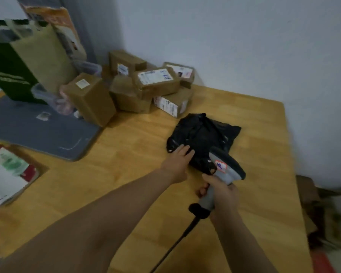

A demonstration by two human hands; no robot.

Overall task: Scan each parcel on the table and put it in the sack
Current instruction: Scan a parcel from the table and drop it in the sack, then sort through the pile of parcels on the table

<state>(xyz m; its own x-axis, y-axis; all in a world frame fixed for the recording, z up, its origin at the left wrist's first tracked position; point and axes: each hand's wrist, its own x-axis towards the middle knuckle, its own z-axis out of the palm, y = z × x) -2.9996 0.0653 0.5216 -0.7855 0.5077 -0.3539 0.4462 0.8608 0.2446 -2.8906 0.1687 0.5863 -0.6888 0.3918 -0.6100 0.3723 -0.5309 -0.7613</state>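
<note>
A black plastic-wrapped parcel [203, 134] lies on the wooden table [126, 174], right of centre. My left hand [177, 162] rests on its near left edge with the fingers laid over the wrap. My right hand [222, 194] grips the handle of a grey barcode scanner [222, 168], whose head points at the parcel from just in front of it. The scanner's black cable [177, 241] trails toward me. Several brown cardboard parcels [146, 85] with white labels are piled at the back of the table.
A grey mat [37, 129] covers the table's left part. A tall green and tan bag [24, 62] stands behind it. A box with papers [8, 174] sits at the left edge. Crumpled material [327, 213] lies on the floor at right, past the table's edge.
</note>
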